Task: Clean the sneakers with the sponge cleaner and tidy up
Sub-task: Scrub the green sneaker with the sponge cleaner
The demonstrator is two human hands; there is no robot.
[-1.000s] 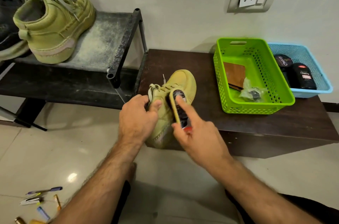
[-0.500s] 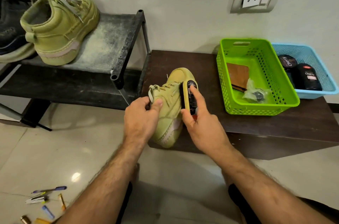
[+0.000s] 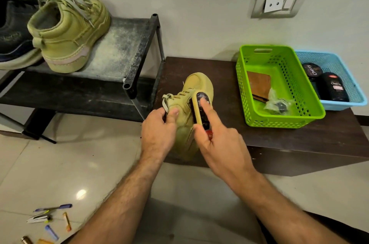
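While right hand (image 3: 217, 139) rubs sneaker (image 3: 191, 103), "Cherry" on blue-basket bottle (image 3: 333, 88).

Even indoor light, floor (image 3: 60, 163) glare, wide-angle edge bending

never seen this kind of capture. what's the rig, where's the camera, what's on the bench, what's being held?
There is no robot: a person works with bare hands, and one wide-angle camera on their head looks forward and down.

The left hand holds a green sneaker steady on a dark bench. The right hand has a grip on the sponge cleaner, forefinger laid along its back, its sponge side against the sneaker.

Also on the bench are a green basket with a brown wallet-like thing and a small plastic bag inside, and a blue basket with dark polish containers.

To the left, a rack holds the second sneaker and a dark shoe. Pens lie on the floor.
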